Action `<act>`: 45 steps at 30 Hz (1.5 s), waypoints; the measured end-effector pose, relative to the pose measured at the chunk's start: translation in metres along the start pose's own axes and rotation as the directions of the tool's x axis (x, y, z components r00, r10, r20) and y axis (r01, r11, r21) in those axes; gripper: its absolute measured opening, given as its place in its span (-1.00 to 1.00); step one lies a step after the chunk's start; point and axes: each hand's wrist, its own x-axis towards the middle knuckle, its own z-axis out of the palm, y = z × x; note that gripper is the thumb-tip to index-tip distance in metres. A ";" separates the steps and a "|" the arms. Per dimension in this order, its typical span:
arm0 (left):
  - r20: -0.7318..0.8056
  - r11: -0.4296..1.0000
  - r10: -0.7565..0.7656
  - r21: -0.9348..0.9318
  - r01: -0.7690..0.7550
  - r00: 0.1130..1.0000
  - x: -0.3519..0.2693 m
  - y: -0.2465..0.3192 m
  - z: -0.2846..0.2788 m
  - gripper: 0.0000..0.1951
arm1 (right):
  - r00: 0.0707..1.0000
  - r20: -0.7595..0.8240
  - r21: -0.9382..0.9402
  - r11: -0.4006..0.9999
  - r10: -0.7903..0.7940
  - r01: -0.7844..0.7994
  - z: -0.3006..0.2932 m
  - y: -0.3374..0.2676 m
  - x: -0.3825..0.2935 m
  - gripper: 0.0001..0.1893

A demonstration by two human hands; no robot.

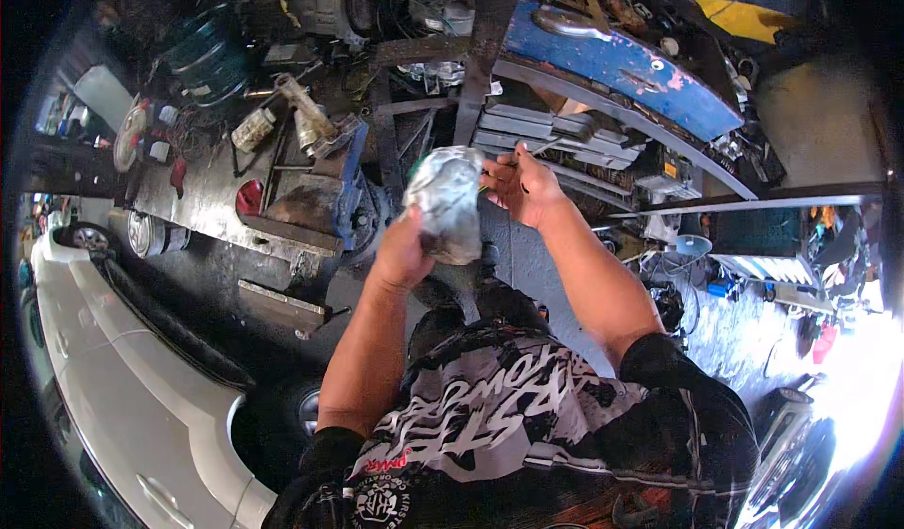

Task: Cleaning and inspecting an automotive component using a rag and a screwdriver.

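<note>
My left hand (406, 253) grips a shiny, crumpled clear plastic package (446, 204) by its lower left side, held up in front of my body. What the package contains cannot be made out. Just right of the package, my right hand (522, 186) is raised with its fingers partly curled, near the upper right edge of the plastic. A thin light-coloured item (547, 146) shows by its fingertips; whether it is held or lies behind them is unclear. Beyond the hands stands a dark metal frame (480, 55).
A workbench (205, 211) on the left bears a plastic bottle (253, 130) and a large metal housing (300, 204). A blue metal panel (607, 63) lies on the upper right rack, above grey boxes (522, 123). A white car (127, 373) stands at lower left.
</note>
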 end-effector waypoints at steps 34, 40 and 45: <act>0.639 -0.106 0.676 0.577 -0.810 0.367 -0.029 0.048 0.104 -0.28 | 0.726 0.678 0.204 0.978 -0.115 -0.035 0.073 0.002 -0.116 -0.05; 0.277 0.457 0.767 0.398 -0.796 0.579 -0.030 0.050 0.129 -0.40 | 0.712 0.620 0.046 0.922 -0.329 0.385 0.083 0.041 -0.111 -0.16; -0.202 0.897 0.442 0.073 -0.437 0.874 -0.039 0.085 0.130 -0.46 | 0.755 0.576 -0.447 0.653 -0.313 0.612 0.082 0.045 -0.112 -0.49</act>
